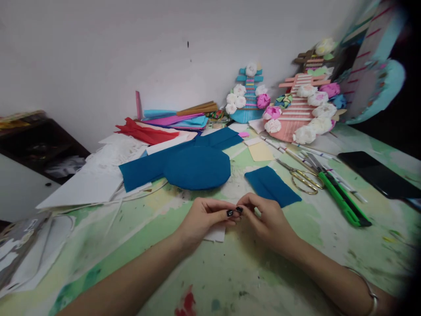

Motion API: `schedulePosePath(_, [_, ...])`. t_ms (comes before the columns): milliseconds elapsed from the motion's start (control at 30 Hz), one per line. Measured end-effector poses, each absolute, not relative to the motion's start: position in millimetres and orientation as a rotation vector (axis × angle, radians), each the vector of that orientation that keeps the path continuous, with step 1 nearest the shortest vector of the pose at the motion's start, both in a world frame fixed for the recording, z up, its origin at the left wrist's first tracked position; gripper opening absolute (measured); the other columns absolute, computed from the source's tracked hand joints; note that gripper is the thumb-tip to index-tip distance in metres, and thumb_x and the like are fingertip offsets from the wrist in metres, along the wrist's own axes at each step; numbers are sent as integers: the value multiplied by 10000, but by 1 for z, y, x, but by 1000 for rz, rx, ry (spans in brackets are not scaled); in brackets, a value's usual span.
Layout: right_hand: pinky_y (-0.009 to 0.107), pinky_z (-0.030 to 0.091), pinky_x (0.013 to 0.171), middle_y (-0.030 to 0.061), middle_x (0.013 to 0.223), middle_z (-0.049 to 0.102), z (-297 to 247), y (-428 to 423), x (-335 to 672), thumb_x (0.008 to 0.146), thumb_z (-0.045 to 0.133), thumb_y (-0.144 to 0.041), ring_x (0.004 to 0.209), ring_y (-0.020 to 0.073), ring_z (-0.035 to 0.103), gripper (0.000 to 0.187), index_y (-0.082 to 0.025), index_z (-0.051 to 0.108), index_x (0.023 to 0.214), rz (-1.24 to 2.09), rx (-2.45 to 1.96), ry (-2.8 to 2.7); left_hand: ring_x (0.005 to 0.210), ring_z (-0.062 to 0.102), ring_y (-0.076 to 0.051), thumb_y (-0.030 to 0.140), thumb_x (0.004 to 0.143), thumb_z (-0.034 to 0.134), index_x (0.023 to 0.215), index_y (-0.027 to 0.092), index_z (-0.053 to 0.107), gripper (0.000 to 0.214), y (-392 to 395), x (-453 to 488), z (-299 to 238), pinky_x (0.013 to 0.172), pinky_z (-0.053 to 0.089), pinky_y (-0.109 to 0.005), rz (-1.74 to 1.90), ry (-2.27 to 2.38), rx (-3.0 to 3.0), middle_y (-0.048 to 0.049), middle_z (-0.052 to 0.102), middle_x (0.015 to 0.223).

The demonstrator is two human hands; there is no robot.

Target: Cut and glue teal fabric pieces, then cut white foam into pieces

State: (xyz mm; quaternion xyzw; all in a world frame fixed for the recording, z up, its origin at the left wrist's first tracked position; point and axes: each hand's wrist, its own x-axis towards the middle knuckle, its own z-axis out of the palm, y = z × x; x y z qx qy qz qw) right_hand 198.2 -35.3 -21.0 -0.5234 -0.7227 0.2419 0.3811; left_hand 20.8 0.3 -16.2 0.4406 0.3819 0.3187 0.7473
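My left hand point(203, 218) and my right hand point(268, 219) meet fingertip to fingertip above the table. Both are closed in a pinch, thumbs against index fingers; whatever lies between them is too small or hidden to make out. Below my left hand a small white piece point(217, 235) shows, partly covered. A blue rectangle of crepe paper point(271, 186) lies just beyond my right hand. Farther back, a blue rounded shape point(199, 167) rests on a strip of blue paper point(141, 170).
Gold-handled scissors point(304, 179), a green utility knife point(345, 199) and a black phone point(378, 173) lie at right. Flower-decorated models point(248, 103) stand against the wall. White sheets point(82, 188) and red crepe paper point(148, 132) are piled at left.
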Motion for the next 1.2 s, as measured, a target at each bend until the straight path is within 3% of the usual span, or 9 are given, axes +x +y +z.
schedulePosePath(133, [241, 369, 579, 19, 732, 597, -23, -35, 199, 908, 427, -155, 666, 131, 536, 136, -202, 503, 806, 397, -1247, -1959, 765, 713, -165, 238, 674, 793, 873, 147, 779, 219, 1, 20, -17, 759, 571, -257, 681, 837, 998, -99, 764, 823])
schedulePosePath(367, [241, 380, 590, 25, 764, 551, -16, -37, 200, 930, 384, -157, 697, 136, 503, 136, -206, 459, 828, 362, -1187, -2031, 717, 711, -145, 191, 631, 820, 833, 131, 780, 214, 0, 20, -17, 684, 563, -196, 666, 788, 844, -97, 762, 810])
schedulePosePath(667, [225, 352, 559, 0, 688, 502, -15, -35, 203, 870, 358, -139, 625, 123, 473, 148, -218, 415, 758, 79, -1222, -2053, 717, 721, -173, 194, 592, 851, 838, 98, 753, 282, 4, 19, -15, 663, 575, -205, 761, 790, 844, -105, 756, 789])
schedulePosePath(767, [250, 322, 549, -8, 630, 472, -13, -25, 222, 888, 343, -173, 579, 135, 455, 192, -227, 384, 709, -19, -1430, -1904, 698, 724, -185, 193, 647, 823, 757, 100, 692, 194, 9, 18, -13, 606, 578, -201, 839, 877, 878, -100, 748, 772])
schedulePosePath(867, [279, 321, 575, 7, 615, 491, -13, -10, 257, 918, 367, -245, 597, 164, 477, 245, -232, 386, 674, -117, -1657, -1736, 668, 725, -200, 250, 807, 691, 704, 87, 632, 202, 14, 18, -11, 557, 583, -207, 862, 1019, 775, -144, 735, 753])
schedulePosePath(1000, [330, 399, 732, 90, 835, 633, -20, 8, 299, 825, 488, -192, 830, 233, 577, 45, -192, 530, 807, -184, -1873, -1640, 670, 732, -248, 266, 902, 558, 800, 34, 622, 261, 21, 15, -8, 543, 604, -242, 833, 1143, 630, -220, 719, 773])
schedulePosePath(1100, [329, 433, 773, 118, 930, 668, -25, 11, 308, 807, 563, -204, 891, 240, 611, 115, -152, 595, 905, -157, -1997, -1653, 707, 739, -258, 200, 918, 526, 959, 45, 582, 170, 30, 10, -6, 547, 613, -240, 932, 1102, 537, -223, 722, 831])
schedulePosePath(1200, [286, 456, 793, 95, 1006, 683, -19, 9, 309, 837, 588, -242, 927, 204, 629, 214, -147, 622, 1026, -146, -2085, -1678, 696, 740, -232, 92, 917, 488, 1025, 90, 541, 120, 41, 2, -5, 550, 618, -226, 1096, 1041, 475, -166, 729, 837])
